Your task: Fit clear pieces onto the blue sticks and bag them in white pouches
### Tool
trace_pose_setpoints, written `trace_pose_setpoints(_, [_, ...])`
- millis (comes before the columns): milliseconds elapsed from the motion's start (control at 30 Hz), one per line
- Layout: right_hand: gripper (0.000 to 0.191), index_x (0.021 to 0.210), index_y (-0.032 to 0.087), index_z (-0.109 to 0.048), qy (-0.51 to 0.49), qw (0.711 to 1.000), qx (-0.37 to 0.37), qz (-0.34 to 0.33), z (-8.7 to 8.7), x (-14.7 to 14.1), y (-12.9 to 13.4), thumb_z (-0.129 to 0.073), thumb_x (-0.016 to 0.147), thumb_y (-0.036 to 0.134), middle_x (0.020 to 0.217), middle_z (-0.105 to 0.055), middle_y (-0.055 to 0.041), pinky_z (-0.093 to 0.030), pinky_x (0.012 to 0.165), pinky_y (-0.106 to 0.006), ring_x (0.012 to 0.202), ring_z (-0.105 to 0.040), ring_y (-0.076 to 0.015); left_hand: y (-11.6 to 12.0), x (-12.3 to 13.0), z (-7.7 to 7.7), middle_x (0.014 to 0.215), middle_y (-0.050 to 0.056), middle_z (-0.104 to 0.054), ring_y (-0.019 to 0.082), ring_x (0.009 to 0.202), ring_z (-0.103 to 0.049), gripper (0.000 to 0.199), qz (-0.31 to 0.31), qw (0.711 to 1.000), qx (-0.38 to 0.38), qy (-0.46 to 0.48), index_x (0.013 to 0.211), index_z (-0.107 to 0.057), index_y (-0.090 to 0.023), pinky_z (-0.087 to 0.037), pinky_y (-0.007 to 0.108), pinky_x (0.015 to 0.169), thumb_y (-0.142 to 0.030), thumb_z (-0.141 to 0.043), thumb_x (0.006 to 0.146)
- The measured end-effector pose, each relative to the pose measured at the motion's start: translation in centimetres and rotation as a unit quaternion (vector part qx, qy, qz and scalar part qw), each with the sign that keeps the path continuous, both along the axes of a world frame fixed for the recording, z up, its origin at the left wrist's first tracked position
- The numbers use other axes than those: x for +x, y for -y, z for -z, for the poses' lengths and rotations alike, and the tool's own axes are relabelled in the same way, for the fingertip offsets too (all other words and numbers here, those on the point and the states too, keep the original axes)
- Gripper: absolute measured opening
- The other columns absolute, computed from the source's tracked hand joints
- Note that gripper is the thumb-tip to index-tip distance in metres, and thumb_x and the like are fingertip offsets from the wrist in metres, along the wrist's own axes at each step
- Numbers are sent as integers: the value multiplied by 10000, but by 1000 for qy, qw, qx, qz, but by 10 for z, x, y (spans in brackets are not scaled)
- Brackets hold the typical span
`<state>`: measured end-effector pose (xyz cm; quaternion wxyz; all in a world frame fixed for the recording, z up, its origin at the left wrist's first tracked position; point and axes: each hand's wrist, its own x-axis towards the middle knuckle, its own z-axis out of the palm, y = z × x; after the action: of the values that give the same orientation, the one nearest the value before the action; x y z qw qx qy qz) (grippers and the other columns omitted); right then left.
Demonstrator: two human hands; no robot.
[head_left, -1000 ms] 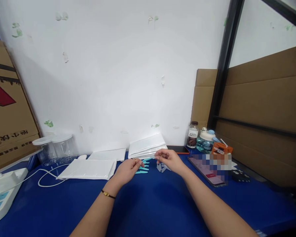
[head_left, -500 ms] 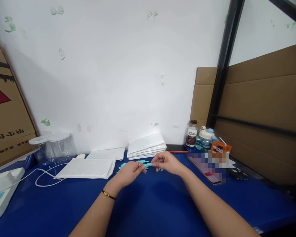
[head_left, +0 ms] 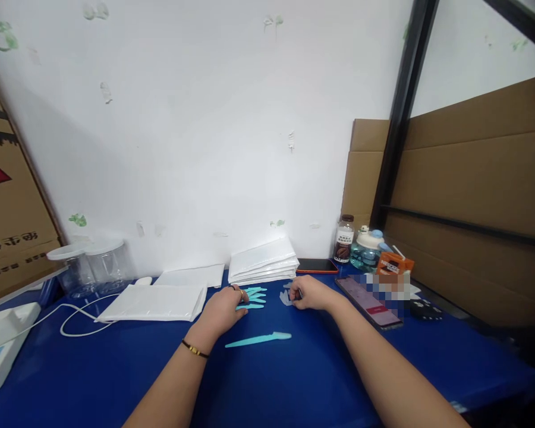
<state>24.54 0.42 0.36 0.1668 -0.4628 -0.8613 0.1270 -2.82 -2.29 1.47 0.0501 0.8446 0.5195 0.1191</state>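
A turquoise eyebrow razor (head_left: 254, 340) with a pale cap over its head lies by itself on the blue table, in front of both hands. Several more turquoise razors (head_left: 256, 292) are piled beside my left hand (head_left: 225, 306). Its thumb and fingers are closed at the near razor of the pile, and part of the grip is hidden. On the right, my right hand (head_left: 311, 292) pinches at a small heap of clear plastic caps (head_left: 286, 296). Its fingertips are closed among them, covering part of the heap.
White folded packets (head_left: 151, 303) and a stack of white packets (head_left: 263, 261) are at the back. To the right are phones (head_left: 370, 302), a brown-capped bottle (head_left: 343, 239), a teal bottle (head_left: 364, 255) and an orange pouch (head_left: 395, 263). Clear jars (head_left: 109, 270) and a white cable (head_left: 66, 333) are left.
The razor held between both hands has been let go and lies on the table. My left hand has moved left to the razor pile; my right hand has gone to the clear caps.
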Motion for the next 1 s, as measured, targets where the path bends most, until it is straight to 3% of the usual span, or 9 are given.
trace_pose_setpoints(200, [115,640,154,-619,0,1000,16,-19,2,-11,3,-568,560,90,734,-613,-18,-354,544,-186,622,-522,-116,-10,-7,9,860,29,-618,168,810,-564,112,-21,1000,-6,-6,801,-629,-215,-389,238,684,-257,-542,744])
trace_pose_setpoints(467, [121,781,147,-609,-140,988,-55,-46,0,-20,7,-503,738,185,667,-598,0,-385,540,-180,586,-507,-100,-9,-3,9,759,10,-628,136,689,-554,80,-15,999,-42,19,760,-604,-204,-344,213,580,-236,-532,745])
trace_pose_setpoints(600, [141,783,150,-628,-106,991,-70,-53,3,-26,8,-495,737,165,689,-617,-5,-389,543,-178,596,-527,-100,-9,1,9,718,0,-626,126,650,-541,78,-8,998,-58,38,751,-601,-203,-324,208,551,-243,-536,740])
trace_pose_setpoints(800, [130,724,155,-652,-49,998,8,-36,11,-34,7,-526,698,140,784,-643,-34,-377,567,-188,637,-538,-108,-8,2,8,708,-6,-625,124,640,-534,66,-8,997,-57,42,726,-599,-208,-311,206,535,-238,-540,727])
trace_pose_setpoints(1000, [140,740,168,-662,-59,997,-38,-32,13,-43,7,-524,718,174,698,-646,-5,-363,530,-175,604,-543,-102,-7,6,9,705,-6,-629,120,636,-539,81,-2,996,-71,56,729,-605,-206,-308,201,522,-255,-541,722])
